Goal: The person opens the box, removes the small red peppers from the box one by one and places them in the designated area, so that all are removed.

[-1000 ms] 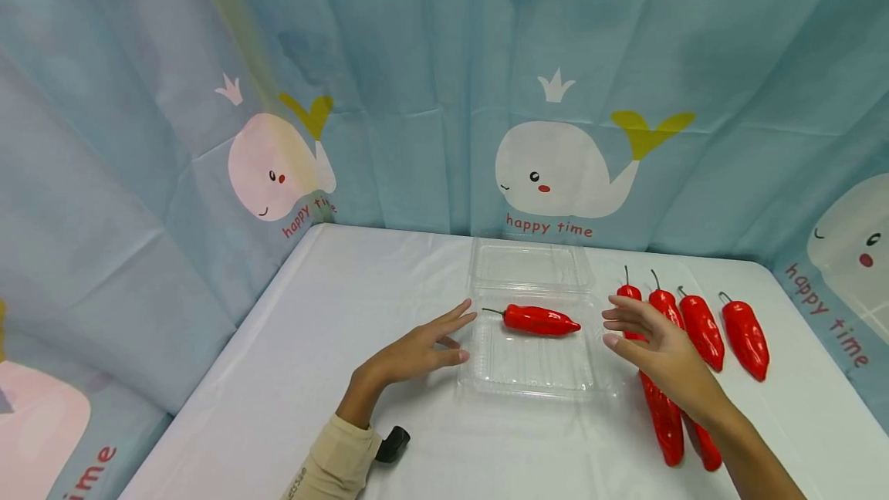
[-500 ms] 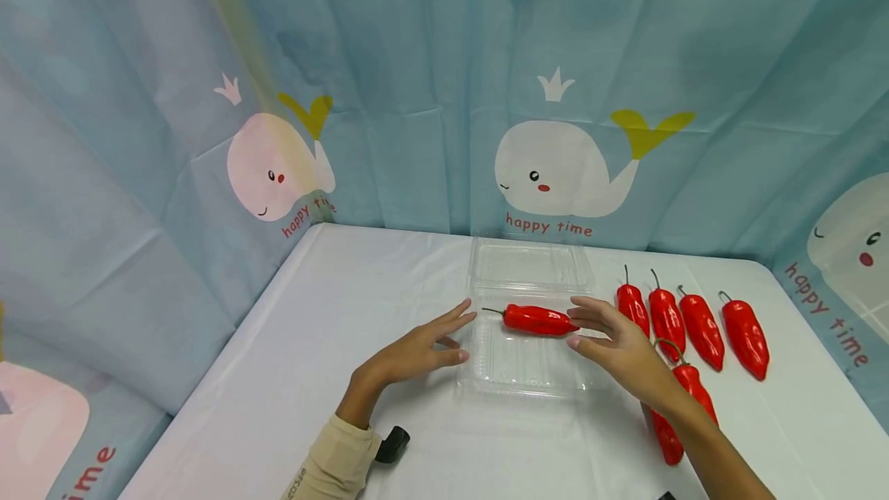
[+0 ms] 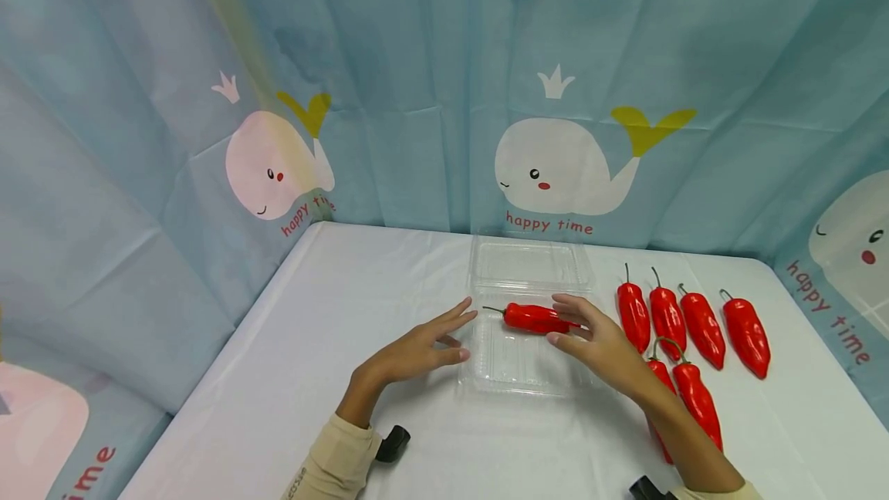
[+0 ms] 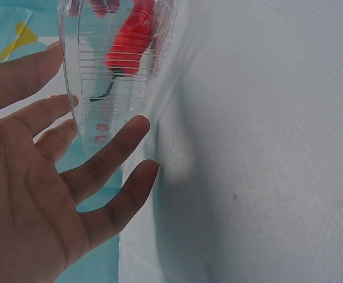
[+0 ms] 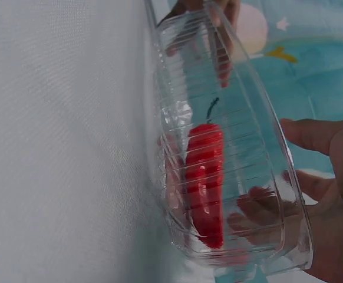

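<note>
One red pepper [image 3: 529, 318] lies crosswise in the clear plastic clamshell box [image 3: 514, 373], its thin stem pointing left. My left hand [image 3: 413, 353] stays by the box's left wall with spread fingers; in the left wrist view its fingers [image 4: 124, 141] are close to the plastic, and contact is hard to tell. Over the right part of the box is my right hand [image 3: 604, 346], its fingers overlapping the pepper's tip in the head view. In the right wrist view the pepper [image 5: 205, 188] lies apart from the right hand [image 5: 336, 218], which holds nothing.
The box's lid [image 3: 531, 263] lies folded back. To the right are several more red peppers: a back row ending in one pepper [image 3: 746, 338], and two nearer ones, including a pepper [image 3: 698, 400] beside the right forearm. A whale-print curtain [image 3: 417, 83] stands behind the white table [image 3: 375, 268].
My right hand has moved left from the loose peppers to above the box, uncovering more of those peppers. The left hand and the pepper in the box have stayed put.
</note>
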`<state>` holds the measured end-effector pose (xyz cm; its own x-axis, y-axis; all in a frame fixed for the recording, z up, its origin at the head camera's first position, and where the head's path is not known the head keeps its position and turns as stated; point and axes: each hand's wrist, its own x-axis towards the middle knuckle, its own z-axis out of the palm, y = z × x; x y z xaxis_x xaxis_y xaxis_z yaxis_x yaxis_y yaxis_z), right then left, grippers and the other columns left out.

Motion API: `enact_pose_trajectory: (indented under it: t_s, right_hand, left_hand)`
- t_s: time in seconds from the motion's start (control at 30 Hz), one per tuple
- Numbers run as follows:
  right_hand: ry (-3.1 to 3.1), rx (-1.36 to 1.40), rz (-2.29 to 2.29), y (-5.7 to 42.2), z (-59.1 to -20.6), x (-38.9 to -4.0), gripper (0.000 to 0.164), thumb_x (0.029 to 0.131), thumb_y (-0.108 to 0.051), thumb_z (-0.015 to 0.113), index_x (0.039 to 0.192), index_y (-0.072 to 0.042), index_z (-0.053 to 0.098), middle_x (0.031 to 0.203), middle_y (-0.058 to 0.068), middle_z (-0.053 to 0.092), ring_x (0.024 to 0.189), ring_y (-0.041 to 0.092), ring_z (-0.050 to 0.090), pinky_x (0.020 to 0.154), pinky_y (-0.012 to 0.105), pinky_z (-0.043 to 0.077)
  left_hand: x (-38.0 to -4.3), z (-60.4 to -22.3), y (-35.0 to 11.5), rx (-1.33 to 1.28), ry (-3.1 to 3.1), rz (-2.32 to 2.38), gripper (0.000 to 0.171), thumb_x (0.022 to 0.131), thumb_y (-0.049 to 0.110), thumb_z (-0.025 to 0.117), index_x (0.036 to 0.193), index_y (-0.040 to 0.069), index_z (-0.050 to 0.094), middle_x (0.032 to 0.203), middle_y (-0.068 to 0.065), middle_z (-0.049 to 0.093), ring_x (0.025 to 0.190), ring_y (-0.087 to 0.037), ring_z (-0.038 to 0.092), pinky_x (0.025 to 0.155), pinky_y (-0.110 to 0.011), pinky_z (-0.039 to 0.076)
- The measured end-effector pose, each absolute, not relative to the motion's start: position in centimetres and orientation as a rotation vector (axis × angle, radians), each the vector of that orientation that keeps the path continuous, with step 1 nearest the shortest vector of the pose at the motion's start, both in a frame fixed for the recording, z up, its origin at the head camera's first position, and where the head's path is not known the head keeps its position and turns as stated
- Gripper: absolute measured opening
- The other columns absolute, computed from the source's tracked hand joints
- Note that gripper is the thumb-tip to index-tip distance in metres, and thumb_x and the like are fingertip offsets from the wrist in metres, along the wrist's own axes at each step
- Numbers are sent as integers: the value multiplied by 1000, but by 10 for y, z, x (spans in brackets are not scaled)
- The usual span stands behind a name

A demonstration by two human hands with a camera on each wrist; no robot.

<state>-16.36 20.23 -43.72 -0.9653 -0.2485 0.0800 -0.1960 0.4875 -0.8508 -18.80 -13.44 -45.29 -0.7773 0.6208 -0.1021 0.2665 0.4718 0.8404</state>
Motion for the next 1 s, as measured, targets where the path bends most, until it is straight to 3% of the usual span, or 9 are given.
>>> enact_pose_trajectory:
  t_s: [0.23,0.6,1.0]
  right_hand:
    - [2672,-374,-1427,198,-440,-173,73,96,-32,78,158,-11,46,155,20,56,145,45,50,109,60,50]
    - [2711,-353,-1338,193,-449,-182,70,96,-32,78,157,-12,49,155,18,56,143,42,48,106,60,53]
    - [2751,-393,-1267,185,-451,-185,62,94,-17,80,151,-7,57,150,20,59,138,43,52,107,59,52]
  left_hand:
    - [-187,-453,-135,736,2322,1238,71,106,34,63,169,21,32,179,10,12,132,-23,62,115,-58,43]
    - [-188,-454,-134,759,2314,1246,71,106,33,63,168,19,32,179,7,12,134,-25,62,115,-58,43]
    - [-188,-453,-134,771,2329,1235,70,107,33,62,168,18,32,179,5,12,132,-26,63,115,-60,43]
